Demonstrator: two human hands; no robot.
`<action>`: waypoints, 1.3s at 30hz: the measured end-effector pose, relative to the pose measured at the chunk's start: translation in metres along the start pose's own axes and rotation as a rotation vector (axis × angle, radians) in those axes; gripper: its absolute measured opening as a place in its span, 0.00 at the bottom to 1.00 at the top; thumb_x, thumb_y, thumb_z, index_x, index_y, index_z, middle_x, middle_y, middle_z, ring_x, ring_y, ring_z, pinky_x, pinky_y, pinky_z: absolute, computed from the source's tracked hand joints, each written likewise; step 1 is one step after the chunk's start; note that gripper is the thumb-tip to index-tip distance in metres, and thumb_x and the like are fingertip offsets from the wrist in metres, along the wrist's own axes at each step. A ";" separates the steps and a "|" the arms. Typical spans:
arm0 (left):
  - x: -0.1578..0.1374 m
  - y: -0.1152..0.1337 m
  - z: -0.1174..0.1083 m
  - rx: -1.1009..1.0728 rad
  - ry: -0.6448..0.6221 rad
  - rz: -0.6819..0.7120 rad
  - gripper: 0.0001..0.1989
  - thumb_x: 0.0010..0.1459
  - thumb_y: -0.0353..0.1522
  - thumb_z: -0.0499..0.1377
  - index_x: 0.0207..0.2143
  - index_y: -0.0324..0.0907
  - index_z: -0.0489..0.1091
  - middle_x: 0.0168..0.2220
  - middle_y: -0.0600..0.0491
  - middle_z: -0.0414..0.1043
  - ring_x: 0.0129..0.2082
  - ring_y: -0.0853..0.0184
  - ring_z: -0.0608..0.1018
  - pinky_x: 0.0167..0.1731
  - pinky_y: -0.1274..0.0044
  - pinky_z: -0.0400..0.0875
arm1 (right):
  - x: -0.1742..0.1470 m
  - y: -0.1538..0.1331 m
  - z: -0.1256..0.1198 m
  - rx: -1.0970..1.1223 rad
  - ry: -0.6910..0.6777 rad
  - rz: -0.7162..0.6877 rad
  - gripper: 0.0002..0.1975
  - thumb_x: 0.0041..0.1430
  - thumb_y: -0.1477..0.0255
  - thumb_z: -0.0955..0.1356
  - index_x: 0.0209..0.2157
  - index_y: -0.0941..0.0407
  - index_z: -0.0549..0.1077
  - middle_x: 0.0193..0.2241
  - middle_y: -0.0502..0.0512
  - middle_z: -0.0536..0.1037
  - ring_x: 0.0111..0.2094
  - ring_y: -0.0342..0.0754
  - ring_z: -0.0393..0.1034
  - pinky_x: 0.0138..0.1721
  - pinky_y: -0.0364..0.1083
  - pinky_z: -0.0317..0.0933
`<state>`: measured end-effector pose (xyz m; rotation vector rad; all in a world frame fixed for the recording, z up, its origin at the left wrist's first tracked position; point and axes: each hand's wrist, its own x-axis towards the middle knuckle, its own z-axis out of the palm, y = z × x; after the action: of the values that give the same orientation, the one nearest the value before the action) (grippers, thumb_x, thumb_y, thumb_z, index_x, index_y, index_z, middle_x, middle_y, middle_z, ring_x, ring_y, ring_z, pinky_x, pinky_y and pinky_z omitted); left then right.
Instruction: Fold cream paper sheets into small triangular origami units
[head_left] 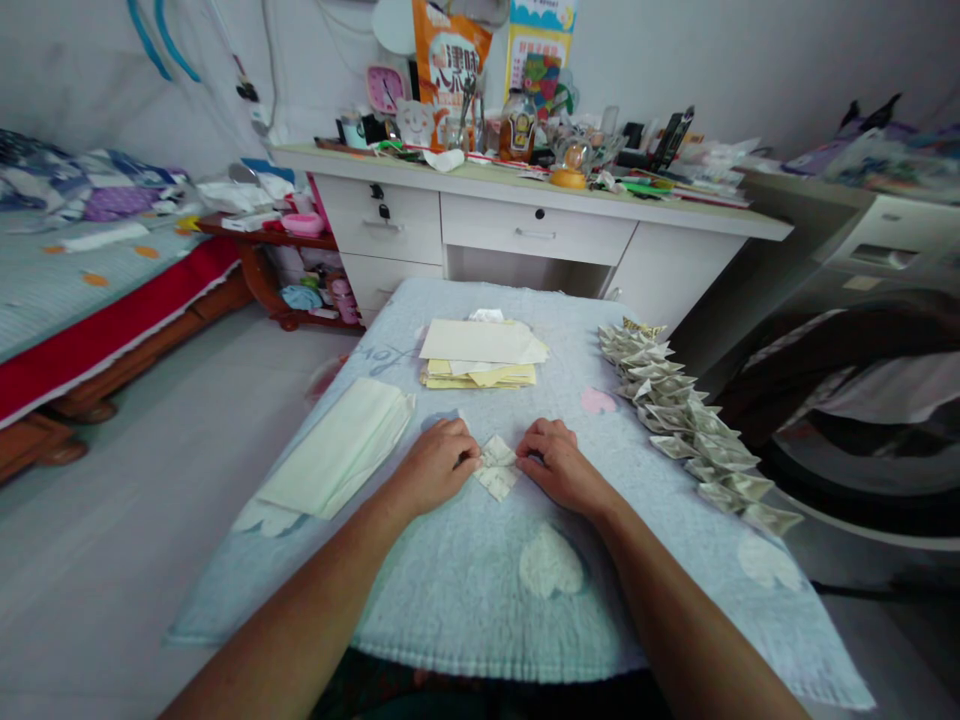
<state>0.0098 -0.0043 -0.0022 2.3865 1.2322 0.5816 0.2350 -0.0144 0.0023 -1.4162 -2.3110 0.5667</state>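
Note:
A small folded paper square (pixel 498 468) lies on the blue cloth-covered table (pixel 480 600), one corner pointing toward me. My left hand (pixel 444 460) pinches its left corner between thumb and fingers. At the opposite corner, my right hand (pixel 556 462) pinches the paper in the same way. Beyond the hands sits a stack of cream and yellow paper sheets (pixel 480 345). Left of my left hand rests a pile of pale green paper (pixel 341 445). Rows of folded paper pieces (pixel 686 425) with pointed tips stand along the right side.
A white desk (pixel 536 225) crowded with jars, a pink clock (pixel 385 89) and an orange bag (pixel 450 70) stands behind the table. To the left is a bed (pixel 112 270) beside a small wooden shelf (pixel 259 235). A front-loading washing machine (pixel 877 300) is close on the right.

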 end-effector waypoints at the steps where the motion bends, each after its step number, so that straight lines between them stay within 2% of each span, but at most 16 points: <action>1: 0.000 0.000 0.001 0.011 0.006 -0.003 0.07 0.57 0.29 0.56 0.27 0.40 0.71 0.31 0.52 0.68 0.36 0.64 0.69 0.38 0.72 0.63 | 0.000 -0.001 0.001 -0.001 -0.001 0.012 0.03 0.59 0.73 0.68 0.32 0.55 0.75 0.37 0.54 0.71 0.41 0.50 0.60 0.43 0.50 0.51; 7: -0.001 0.004 0.005 0.090 0.043 -0.028 0.08 0.59 0.30 0.54 0.27 0.41 0.70 0.33 0.51 0.67 0.38 0.63 0.69 0.41 0.70 0.62 | 0.003 -0.005 0.006 -0.064 0.021 0.089 0.06 0.61 0.71 0.66 0.31 0.55 0.74 0.37 0.56 0.70 0.41 0.51 0.59 0.42 0.51 0.51; 18: -0.004 0.007 0.011 0.237 0.035 -0.115 0.10 0.62 0.33 0.52 0.31 0.41 0.70 0.37 0.50 0.65 0.40 0.62 0.66 0.42 0.68 0.60 | 0.003 -0.011 0.009 -0.155 0.017 0.193 0.10 0.63 0.67 0.64 0.30 0.55 0.74 0.38 0.55 0.69 0.42 0.50 0.58 0.42 0.49 0.50; 39: -0.004 0.018 0.012 0.313 0.068 -0.254 0.06 0.58 0.34 0.56 0.30 0.42 0.69 0.38 0.49 0.66 0.41 0.59 0.66 0.38 0.68 0.58 | 0.006 -0.015 0.012 -0.184 0.068 0.282 0.09 0.58 0.67 0.68 0.27 0.56 0.74 0.37 0.55 0.69 0.42 0.51 0.58 0.41 0.48 0.48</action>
<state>0.0265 -0.0195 -0.0038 2.4127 1.7349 0.4177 0.2149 -0.0172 0.0007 -1.8361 -2.1705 0.3819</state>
